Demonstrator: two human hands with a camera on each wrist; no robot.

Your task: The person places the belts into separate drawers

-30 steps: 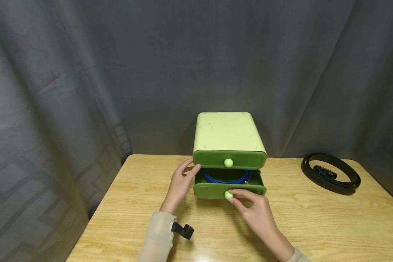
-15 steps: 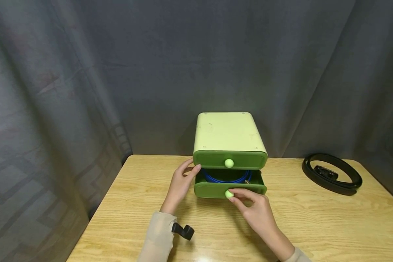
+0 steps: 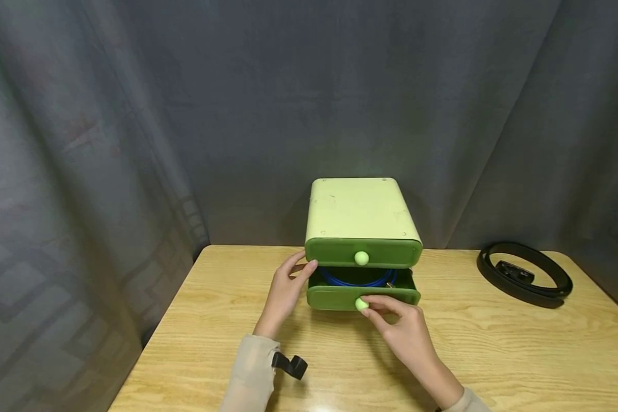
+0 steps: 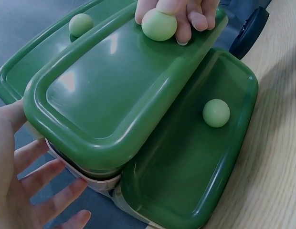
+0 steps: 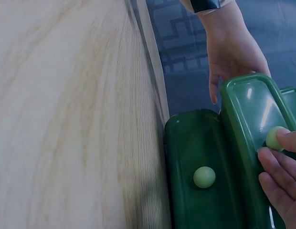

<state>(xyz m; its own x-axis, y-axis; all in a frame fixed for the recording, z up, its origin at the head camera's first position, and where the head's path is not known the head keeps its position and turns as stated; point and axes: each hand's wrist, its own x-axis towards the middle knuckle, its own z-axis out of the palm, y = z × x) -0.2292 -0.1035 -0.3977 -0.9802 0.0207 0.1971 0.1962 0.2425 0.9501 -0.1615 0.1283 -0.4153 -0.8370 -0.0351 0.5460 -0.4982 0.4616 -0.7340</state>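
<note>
Nudged slightly inward, the middle drawer [image 3: 335, 298] is pointed toward the head camera, long front [image 4: 107, 90] crosswise, knob [image 3: 361, 304] pinched by the right hand [image 3: 403, 329]; left hand [image 3: 285, 290] spread beside the cabinet [image 3: 363, 209].

From afar I see my left hand [image 3: 284, 290], fingers [image 4: 43, 176] spread apart — my right hand [image 3: 404, 328] pinching between thumb [image 3: 376, 320] and forefinger [image 3: 383, 299], both forearms [image 3: 436, 379] reaching forward.

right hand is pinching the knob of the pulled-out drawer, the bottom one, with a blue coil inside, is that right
Not quite: the pulled-out drawer is the middle one; the left wrist view shows a closed drawer beneath it. The right hand does pinch the pulled-out drawer's knob, and a blue coil lies inside.
</note>
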